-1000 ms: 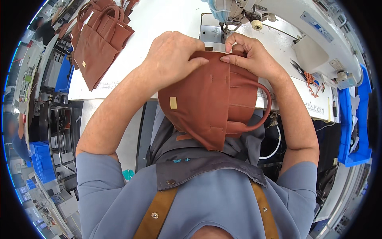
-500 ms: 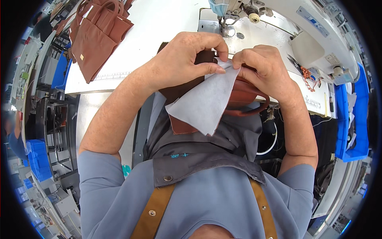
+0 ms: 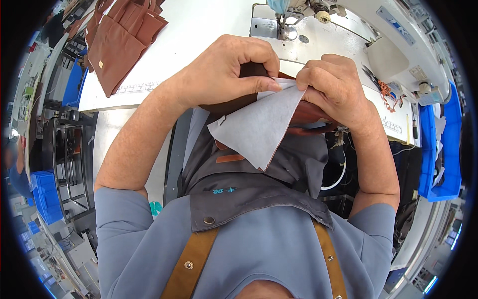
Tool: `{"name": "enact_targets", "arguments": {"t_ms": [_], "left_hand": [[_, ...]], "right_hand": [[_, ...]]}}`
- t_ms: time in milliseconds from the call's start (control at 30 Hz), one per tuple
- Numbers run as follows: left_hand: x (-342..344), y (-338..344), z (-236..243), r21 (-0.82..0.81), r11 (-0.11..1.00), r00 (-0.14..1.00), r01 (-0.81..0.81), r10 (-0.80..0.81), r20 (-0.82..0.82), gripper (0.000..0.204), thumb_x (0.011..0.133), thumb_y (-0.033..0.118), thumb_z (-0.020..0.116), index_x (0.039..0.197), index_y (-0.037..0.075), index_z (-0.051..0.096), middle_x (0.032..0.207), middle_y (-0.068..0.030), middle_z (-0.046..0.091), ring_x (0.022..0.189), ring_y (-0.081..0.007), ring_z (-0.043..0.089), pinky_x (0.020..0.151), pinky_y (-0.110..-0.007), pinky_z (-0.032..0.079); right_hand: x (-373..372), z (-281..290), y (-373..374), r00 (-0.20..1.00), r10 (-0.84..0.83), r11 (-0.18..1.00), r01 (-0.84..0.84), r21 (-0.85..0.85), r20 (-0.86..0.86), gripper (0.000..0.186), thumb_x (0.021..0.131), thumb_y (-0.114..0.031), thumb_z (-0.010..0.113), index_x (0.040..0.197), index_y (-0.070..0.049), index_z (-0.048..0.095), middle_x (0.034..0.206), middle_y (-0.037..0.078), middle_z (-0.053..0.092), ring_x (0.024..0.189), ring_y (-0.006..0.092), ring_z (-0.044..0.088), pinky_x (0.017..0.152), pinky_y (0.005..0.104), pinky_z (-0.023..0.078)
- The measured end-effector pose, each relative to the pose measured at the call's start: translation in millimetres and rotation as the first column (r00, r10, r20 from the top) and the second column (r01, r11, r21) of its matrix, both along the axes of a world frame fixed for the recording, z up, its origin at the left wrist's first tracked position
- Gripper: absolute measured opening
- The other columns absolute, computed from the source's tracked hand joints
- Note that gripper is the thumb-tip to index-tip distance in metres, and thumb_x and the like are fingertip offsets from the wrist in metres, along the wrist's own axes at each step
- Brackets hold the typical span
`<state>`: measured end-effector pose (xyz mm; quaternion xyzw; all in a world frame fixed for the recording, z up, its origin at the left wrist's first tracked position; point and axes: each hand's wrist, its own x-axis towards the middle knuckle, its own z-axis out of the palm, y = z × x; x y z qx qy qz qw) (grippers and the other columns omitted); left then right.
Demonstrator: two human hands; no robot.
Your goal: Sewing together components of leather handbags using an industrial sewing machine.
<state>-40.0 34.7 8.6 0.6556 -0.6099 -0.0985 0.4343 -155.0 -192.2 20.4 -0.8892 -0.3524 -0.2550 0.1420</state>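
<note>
At the table's front edge, both my hands pinch the upper edge of a pale, triangular-looking flap of lining [image 3: 259, 127] on a leather bag piece. My left hand [image 3: 239, 70] has thumb and forefinger closed on the flap's top corner. Close to its right, my right hand [image 3: 331, 87] grips the same edge with bent fingers. Dark brown leather [image 3: 231, 105] shows under my left hand. Reddish-brown leather with a handle [image 3: 311, 117] hangs below my right hand, partly hidden by it. The flap's lower point hangs over my grey apron [image 3: 289, 164].
A white sewing machine [image 3: 408, 45] stands at the back right, its needle area [image 3: 286, 32] just beyond my hands. Finished-looking brown bags [image 3: 122, 47] lie at the far left. Scissors [image 3: 371, 74] and orange cord [image 3: 386, 89] lie right; a blue bin [image 3: 440, 149] hangs beside the table.
My hands have drawn slightly apart, still pinching the flap. The brown leather beneath it has shifted, so less shows below the flap. The handle sits partly folded under my right hand.
</note>
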Motion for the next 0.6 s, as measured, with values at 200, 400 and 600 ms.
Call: {"name": "enact_targets", "arguments": {"t_ms": [200,400,600], "left_hand": [[-6.1,2.9,3.2,0.106,0.986,0.987,-0.126,0.135,-0.086,0.019,0.084,0.017,0.082,0.082,0.002,0.070,0.082,-0.0051,0.070,0.081,-0.0138,0.065,0.077,-0.029,0.051],[-24.1,-4.3,12.8,0.122,0.957,0.963,-0.263,0.267,-0.023,0.017,0.084,0.016,0.082,0.083,0.001,0.073,0.080,-0.0054,0.072,0.075,-0.0122,0.066,0.071,-0.027,0.052],[-24.4,-0.7,10.1,0.128,0.946,0.949,-0.297,0.307,-0.064,0.016,0.084,0.014,0.081,0.084,0.000,0.074,0.081,-0.0051,0.073,0.074,-0.0100,0.065,0.068,-0.025,0.051]], "right_hand": [[1.5,7.3,-4.9,0.992,0.018,0.996,-0.007,0.090,-0.125,0.012,0.083,-0.015,0.071,0.088,-0.010,0.061,0.080,0.003,0.065,0.071,0.0263,0.063,0.070,0.0387,0.048],[-4.8,9.9,2.9,0.983,-0.050,0.958,0.098,0.270,-0.177,0.011,0.088,-0.016,0.065,0.085,-0.006,0.064,0.082,0.008,0.068,0.075,0.0293,0.063,0.078,0.0400,0.047],[-19.2,9.8,9.5,0.885,-0.133,0.888,0.306,0.343,-0.446,0.010,0.084,-0.011,0.073,0.086,-0.002,0.070,0.079,0.009,0.070,0.068,0.0208,0.067,0.067,0.0322,0.053]]}}
